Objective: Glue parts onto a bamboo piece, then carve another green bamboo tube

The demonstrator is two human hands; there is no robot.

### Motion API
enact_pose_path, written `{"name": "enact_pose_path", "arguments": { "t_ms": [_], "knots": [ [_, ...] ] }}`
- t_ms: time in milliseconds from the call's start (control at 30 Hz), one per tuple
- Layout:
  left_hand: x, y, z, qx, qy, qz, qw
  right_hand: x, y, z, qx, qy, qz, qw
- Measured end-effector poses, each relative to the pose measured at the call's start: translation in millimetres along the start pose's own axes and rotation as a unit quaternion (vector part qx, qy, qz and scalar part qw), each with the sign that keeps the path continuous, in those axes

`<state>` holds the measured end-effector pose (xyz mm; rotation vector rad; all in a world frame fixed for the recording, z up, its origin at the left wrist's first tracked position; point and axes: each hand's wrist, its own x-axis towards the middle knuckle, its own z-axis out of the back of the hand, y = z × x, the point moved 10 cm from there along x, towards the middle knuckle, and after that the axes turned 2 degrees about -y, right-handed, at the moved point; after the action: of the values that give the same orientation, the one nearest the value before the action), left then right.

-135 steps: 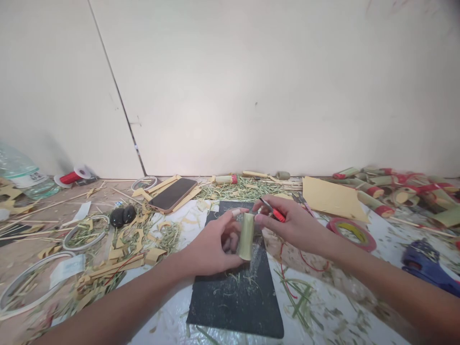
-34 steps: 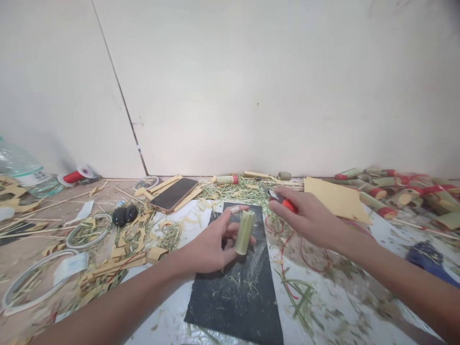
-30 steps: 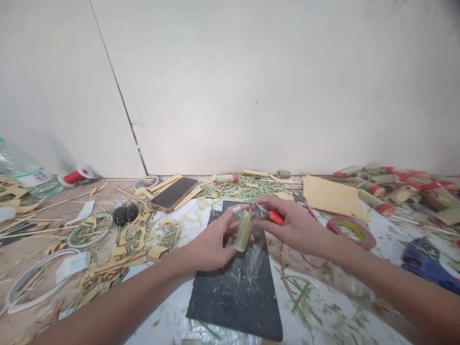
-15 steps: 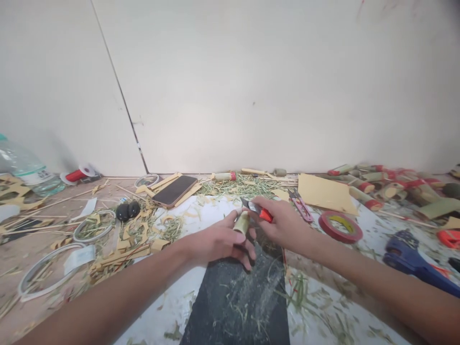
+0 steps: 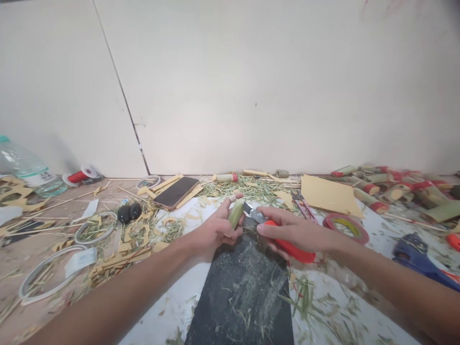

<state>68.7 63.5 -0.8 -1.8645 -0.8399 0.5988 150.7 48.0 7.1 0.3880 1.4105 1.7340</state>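
Over the black, dust-covered sheet point(image 5: 247, 297), my left hand point(image 5: 215, 226) grips a short piece of green bamboo point(image 5: 235, 214), tilted, with the index finger stretched along its far side. Something pale is wrapped round that fingertip. My right hand point(image 5: 298, 232) is closed round a utility knife with a red handle point(image 5: 300, 254). Its metal blade point(image 5: 248, 209) points left and lies at the upper side of the bamboo; whether it cuts in, I cannot tell. Part of the handle is hidden by my fingers.
Behind lie a phone point(image 5: 176, 192), a yellow card point(image 5: 330, 195) and bamboo shavings point(image 5: 247, 189). To the right are a red tape roll point(image 5: 361, 234), a blue tool point(image 5: 413, 261) and several red-banded bamboo pieces point(image 5: 377, 206). Hoops point(image 5: 25, 287) and a bottle point(image 5: 28, 167) are left.
The bamboo has turned in my left hand, and more of its green side shows. My right hand has moved slightly right and down, showing more of the knife's red handle.
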Motion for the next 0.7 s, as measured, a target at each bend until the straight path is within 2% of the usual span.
{"name": "enact_pose_path", "arguments": {
  "t_ms": [100, 200, 300, 400, 533, 700],
  "knots": [
    [-1, 0, 0.6, 0.107, 0.002, 0.0, 0.994, 0, -2, -9, 0.011, 0.011, 0.007, 1.0],
    [0, 0, 1.5, 0.24, 0.009, -0.009, 0.971, 2, -1, -13, -0.009, -0.003, 0.035, 0.999],
    [2, -2, 3.1, 0.327, 0.005, -0.022, 0.945, 4, -7, -17, -0.002, -0.002, 0.027, 1.0],
    [3, -4, 2.7, 0.357, 0.0, -0.036, 0.934, 5, -10, -18, 0.011, -0.008, 0.022, 1.0],
    [4, -4, 4.8, 0.361, -0.022, -0.031, 0.932, 6, -13, -16, 0.013, -0.033, 0.009, 0.999],
    [3, -7, 3.9, 0.393, -0.032, -0.036, 0.918, 5, -6, -13, -0.009, -0.063, 0.02, 0.998]
  ]
}}
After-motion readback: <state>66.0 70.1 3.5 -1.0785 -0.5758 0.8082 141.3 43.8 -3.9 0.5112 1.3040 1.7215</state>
